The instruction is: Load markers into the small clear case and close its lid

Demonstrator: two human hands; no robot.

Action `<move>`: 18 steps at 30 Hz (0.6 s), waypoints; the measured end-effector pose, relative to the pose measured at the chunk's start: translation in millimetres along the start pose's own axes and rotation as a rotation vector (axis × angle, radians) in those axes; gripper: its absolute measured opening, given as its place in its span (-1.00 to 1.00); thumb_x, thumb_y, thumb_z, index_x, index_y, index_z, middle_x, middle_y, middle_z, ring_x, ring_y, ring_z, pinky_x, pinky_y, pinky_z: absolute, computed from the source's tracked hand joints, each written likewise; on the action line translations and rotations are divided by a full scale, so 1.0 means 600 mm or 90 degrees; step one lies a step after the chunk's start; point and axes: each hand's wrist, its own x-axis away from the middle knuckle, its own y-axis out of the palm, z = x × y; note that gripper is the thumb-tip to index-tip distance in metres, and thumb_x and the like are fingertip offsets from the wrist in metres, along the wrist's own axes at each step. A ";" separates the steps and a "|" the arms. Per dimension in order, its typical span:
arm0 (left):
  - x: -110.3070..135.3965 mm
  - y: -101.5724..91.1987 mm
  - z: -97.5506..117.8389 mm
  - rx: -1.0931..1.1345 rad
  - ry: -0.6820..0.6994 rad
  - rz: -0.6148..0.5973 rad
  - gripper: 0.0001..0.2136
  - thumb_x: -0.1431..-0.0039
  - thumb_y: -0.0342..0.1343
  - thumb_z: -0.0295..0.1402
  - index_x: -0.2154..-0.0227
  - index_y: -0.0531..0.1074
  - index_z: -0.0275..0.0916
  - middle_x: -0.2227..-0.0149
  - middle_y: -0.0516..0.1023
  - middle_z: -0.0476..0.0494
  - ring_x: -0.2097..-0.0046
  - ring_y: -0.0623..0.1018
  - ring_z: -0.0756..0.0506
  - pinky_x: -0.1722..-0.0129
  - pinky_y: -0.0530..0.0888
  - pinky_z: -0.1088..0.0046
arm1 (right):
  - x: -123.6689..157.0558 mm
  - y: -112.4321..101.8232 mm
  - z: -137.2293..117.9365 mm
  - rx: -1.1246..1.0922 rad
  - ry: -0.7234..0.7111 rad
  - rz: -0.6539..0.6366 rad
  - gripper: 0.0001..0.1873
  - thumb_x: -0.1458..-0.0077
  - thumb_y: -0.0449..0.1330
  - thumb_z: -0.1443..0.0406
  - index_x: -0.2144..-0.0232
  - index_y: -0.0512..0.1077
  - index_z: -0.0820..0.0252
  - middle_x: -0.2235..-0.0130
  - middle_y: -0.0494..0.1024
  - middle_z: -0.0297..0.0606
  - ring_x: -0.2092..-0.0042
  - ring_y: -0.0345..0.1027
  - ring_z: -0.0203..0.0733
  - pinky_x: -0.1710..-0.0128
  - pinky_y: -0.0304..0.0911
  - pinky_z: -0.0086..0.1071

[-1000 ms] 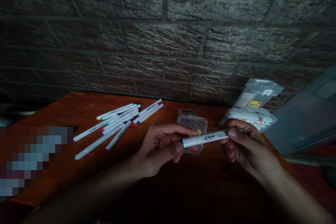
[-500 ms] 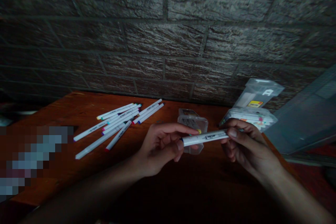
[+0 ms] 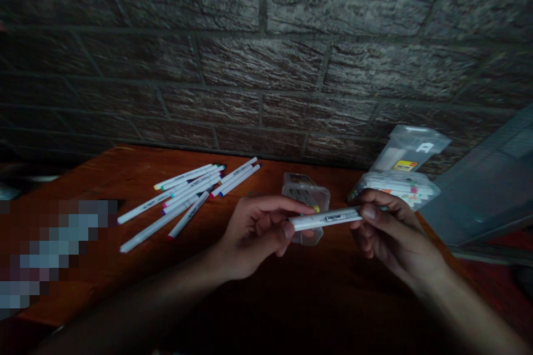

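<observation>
Both hands are gripping 1 white marker (image 3: 325, 217) above the wooden table (image 3: 125, 177), holding it nearly level. The left hand (image 3: 254, 233) is pinching the marker's left end between thumb and fingers. The right hand (image 3: 387, 227) is clamping the right end, thumb lying on top of the barrel. Directly behind the marker, a small clear plastic case (image 3: 306, 194) is standing on the table. A loose group of white markers (image 3: 187, 191) is lying well to the left. A clear pack of markers (image 3: 395, 186) is sitting just behind the right hand, against the brick wall (image 3: 266, 55).
</observation>
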 end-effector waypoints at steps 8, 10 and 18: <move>0.003 -0.003 -0.002 0.008 0.002 -0.014 -0.72 -0.30 0.28 -0.26 -0.01 0.66 -0.22 0.28 0.76 -0.31 0.58 0.43 0.06 0.57 0.35 0.53 | 0.000 -0.001 0.000 -0.004 -0.006 -0.006 -0.75 0.00 0.55 0.21 0.44 0.57 0.15 0.53 0.65 -0.36 0.68 0.43 -0.34 0.74 0.37 -0.58; 0.003 -0.003 -0.002 0.011 -0.002 -0.012 -0.71 -0.30 0.28 -0.24 -0.01 0.66 -0.24 0.28 0.76 -0.32 0.58 0.43 0.05 0.57 0.35 0.52 | 0.000 0.000 0.000 0.001 -0.006 -0.003 -0.75 0.00 0.55 0.21 0.44 0.57 0.16 0.53 0.64 -0.36 0.68 0.42 -0.34 0.74 0.36 -0.59; 0.003 -0.006 -0.004 0.045 0.001 -0.023 -0.68 -0.30 0.29 -0.24 -0.03 0.66 -0.28 0.25 0.75 -0.35 0.55 0.45 0.04 0.55 0.35 0.51 | 0.001 0.002 0.000 -0.002 -0.003 -0.005 -0.74 0.03 0.56 0.21 0.45 0.56 0.16 0.54 0.63 -0.36 0.68 0.42 -0.34 0.74 0.35 -0.59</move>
